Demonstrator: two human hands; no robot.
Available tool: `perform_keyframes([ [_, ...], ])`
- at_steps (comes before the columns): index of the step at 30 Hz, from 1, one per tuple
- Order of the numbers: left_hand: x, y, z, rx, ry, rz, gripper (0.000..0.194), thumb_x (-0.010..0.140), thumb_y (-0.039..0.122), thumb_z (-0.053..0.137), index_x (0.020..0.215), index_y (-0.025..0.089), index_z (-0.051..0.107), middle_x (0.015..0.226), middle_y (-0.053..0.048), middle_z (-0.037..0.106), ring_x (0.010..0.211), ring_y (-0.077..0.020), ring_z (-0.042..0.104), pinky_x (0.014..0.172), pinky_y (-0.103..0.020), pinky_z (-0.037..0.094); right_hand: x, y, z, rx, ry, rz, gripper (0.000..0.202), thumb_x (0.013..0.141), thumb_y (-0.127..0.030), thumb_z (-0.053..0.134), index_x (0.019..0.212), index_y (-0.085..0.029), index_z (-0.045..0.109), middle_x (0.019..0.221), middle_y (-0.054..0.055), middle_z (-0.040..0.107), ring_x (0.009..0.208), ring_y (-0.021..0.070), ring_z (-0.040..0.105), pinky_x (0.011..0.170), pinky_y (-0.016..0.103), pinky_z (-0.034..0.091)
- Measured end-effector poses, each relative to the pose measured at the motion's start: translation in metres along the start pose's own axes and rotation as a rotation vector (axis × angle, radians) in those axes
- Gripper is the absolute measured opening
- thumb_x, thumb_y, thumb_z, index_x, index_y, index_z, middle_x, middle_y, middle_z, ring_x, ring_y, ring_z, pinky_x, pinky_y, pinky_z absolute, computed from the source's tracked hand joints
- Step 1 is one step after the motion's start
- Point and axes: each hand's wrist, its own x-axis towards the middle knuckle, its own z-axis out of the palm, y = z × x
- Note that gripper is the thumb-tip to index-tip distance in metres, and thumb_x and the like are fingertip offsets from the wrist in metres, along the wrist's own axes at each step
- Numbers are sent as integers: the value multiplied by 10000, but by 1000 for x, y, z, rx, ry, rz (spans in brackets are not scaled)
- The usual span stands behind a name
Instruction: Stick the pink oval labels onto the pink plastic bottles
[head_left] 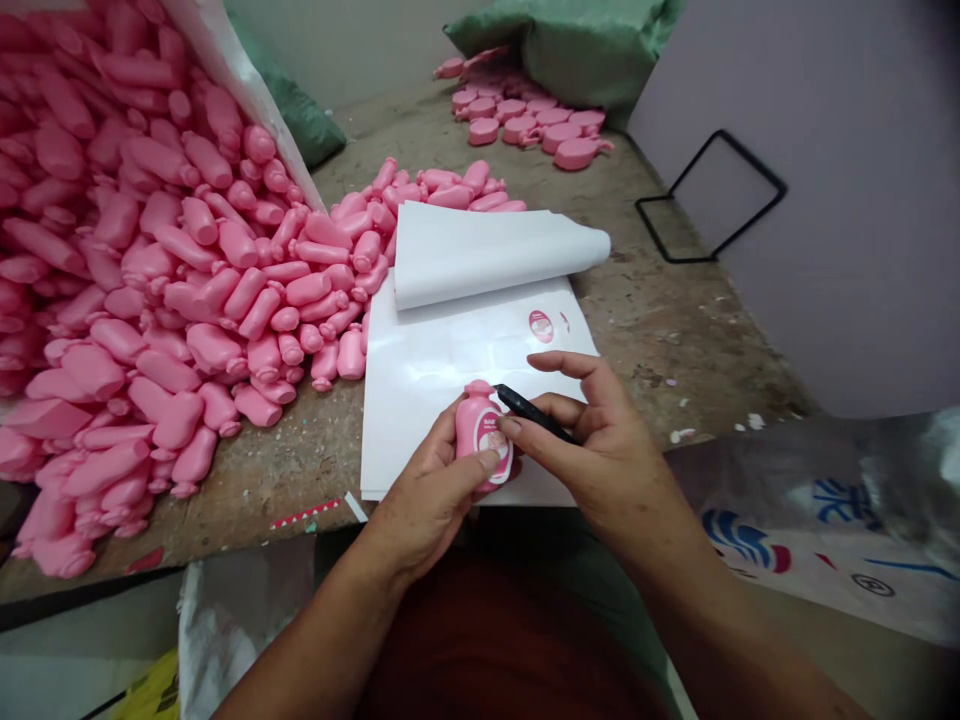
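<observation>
A small pink bottle [471, 425] with an oval label on its front is held upright in my left hand [439, 480], the thumb across the label's lower part. My right hand [592, 430] grips a black pen-like tool [536, 412], its tip close to the bottle's shoulder. The right thumb is at the label's upper edge, and the right index finger is stretched out. Under both hands lies a white sheet [420, 350], with one oval sticker [541, 326] near its right side. A curled white sheet [487, 250] rests over its far part.
Many pink bottles [202, 290] pile up on the left, spilling from a white sack. Flat pink pieces [525, 125] lie at the back by a green bag [592, 50]. A black wire frame [712, 200] stands at the right, near a printed plastic sack [825, 520].
</observation>
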Motion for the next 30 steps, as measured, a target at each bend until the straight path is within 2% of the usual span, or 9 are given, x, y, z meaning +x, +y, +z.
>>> perform_keyframes([
  [3,-1,1,1,1,-3,-16,640,758,134,762,1355,250,561,1078,-12,659,942,-113,588,898,-239,435,0,1,-1,-11,-5,-15,564,691,-364,764,1168,-253,484,645,-72,646,563,149,597,544,273,455],
  [7,-3,2,3,-28,-11,-44,721,700,73,765,1362,243,538,1162,-25,650,1015,-135,593,961,-271,439,-4,2,0,-146,27,-90,515,757,-391,726,1202,-250,509,664,-54,677,569,166,612,569,304,477],
  [13,-3,5,0,-57,-54,-22,688,696,10,701,1328,234,547,1131,-27,673,1041,-141,617,985,-298,463,-20,6,-4,-593,128,-438,389,891,-346,620,1267,-253,581,912,39,786,801,256,715,738,408,515],
  [15,-4,9,0,-56,-49,-26,690,687,1,703,1317,230,540,1108,-32,681,1051,-154,633,992,-318,474,-20,8,-10,-650,151,-469,351,919,-359,570,1250,-250,609,1031,74,782,856,279,714,766,439,517],
  [19,-7,12,2,-26,-15,-68,678,672,21,724,1287,227,526,1127,-59,674,1058,-202,658,904,-332,529,-11,9,-19,-411,113,-310,289,895,-434,587,1113,-254,642,1015,68,748,856,240,695,733,388,536],
  [21,-7,9,3,14,-19,-44,622,714,57,712,1281,232,524,1098,-47,661,1006,-182,657,826,-298,543,-8,7,-16,-256,61,-213,319,781,-448,719,1023,-257,637,939,31,715,788,196,663,678,326,531],
  [24,-8,4,3,124,-55,16,541,792,90,668,1287,247,518,1086,-35,647,973,-149,640,786,-263,545,-5,3,-6,-196,16,-107,371,648,-388,825,923,-250,619,806,-24,640,671,140,579,595,265,476],
  [28,-10,3,1,176,-115,26,543,747,49,675,1239,234,538,1055,-24,645,914,-133,653,728,-232,550,0,3,-4,-62,-98,28,347,691,-440,813,867,-232,598,615,-78,496,562,104,470,529,238,387],
  [30,-11,6,0,123,-146,-18,565,711,31,687,1222,221,539,1033,-25,651,883,-130,667,700,-223,552,2,4,-8,59,-163,105,363,700,-451,826,873,-223,602,630,-78,507,585,98,477,565,234,398],
])
